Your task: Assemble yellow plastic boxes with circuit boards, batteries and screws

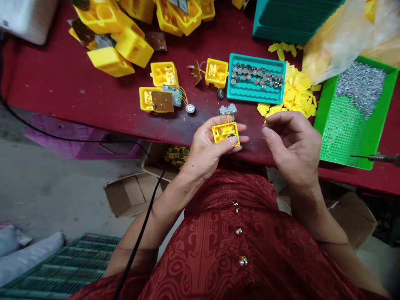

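Observation:
My left hand (208,143) holds a small open yellow plastic housing (222,131), its thumb pressed on a dark round part (231,136) inside. Thin yellow and green wires run from the housing to a small circuit board (228,109) just beyond the fingers. To the right, my right hand (292,143) is raised over the table edge with thumb and forefinger brought together and the other fingers curled. Whatever may be between those fingertips is too small to make out. Nearest to it are loose yellow plastic pieces (298,92).
A teal tray (256,99) bears button cells. Screws lie in a green basket (343,152), with a screwdriver tip (378,158) over its edge. More wired housings (149,100) and a heap of yellow housings (120,50) are leftward. A black cable (146,223) crosses near my left arm.

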`<state>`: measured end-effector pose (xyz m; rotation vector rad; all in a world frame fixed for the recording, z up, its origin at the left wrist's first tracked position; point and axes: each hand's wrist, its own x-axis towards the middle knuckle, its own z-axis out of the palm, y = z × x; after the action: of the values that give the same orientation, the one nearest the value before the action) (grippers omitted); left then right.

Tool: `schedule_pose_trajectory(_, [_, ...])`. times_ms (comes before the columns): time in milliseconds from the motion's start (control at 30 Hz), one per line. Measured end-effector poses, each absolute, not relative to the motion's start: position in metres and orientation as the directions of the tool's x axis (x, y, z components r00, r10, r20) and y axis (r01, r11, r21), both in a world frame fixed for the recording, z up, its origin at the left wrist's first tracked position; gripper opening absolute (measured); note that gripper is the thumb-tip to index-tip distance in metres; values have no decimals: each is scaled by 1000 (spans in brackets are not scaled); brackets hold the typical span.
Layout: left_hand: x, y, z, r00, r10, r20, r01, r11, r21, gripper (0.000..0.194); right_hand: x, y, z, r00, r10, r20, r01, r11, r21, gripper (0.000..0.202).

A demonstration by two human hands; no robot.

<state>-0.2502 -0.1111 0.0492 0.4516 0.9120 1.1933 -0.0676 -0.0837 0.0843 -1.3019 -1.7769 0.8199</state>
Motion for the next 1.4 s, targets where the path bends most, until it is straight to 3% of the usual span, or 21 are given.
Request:
schedule_pose_trajectory(100, [-251,-112,53,148,928,-341,-613,357,705,54,-67,-76,82,-164,973,161,436,218,-873,21])
schedule_pose_trajectory(200, [-254,-114,58,291,909,-298,-627,417,659,50,-69,-59,84,-234,967,-95,306,-19,-952,40])
schedule_pose_trajectory(300, [-257,-116,60,395,881,-260,-634,466,618,48,-73,-38,87,-401,831,-386,195,-334,-922,62])
schedule_pose_trajectory(400, [-259,-118,59,426,867,-258,-620,487,615,47,-76,-23,90,-523,708,-475,216,-430,-877,63])
schedule_pose_trajectory(600, [-256,-118,53,354,859,-369,-628,511,587,55,-86,-23,103,-452,856,-251,319,-108,-942,43])
schedule_pose_trajectory(833, [-249,-115,43,237,877,-418,-710,450,541,48,-109,-69,120,-355,935,6,455,179,-872,15])
schedule_pose_trajectory(1000, [-265,-119,47,290,889,-355,-755,440,486,44,-101,-90,116,-469,864,183,452,413,-790,4])
schedule_pose_trajectory(1133, [-277,-121,50,352,891,-286,-745,452,491,53,-93,-94,115,-614,726,311,432,638,-637,13])
schedule_pose_trajectory(1300, [-277,-122,59,340,885,-318,-690,464,555,39,-93,-97,126,-715,624,315,419,743,-522,12])
schedule_pose_trajectory(1400, [-274,-122,65,349,881,-320,-695,472,543,34,-94,-98,133,-680,672,295,465,705,-535,12])
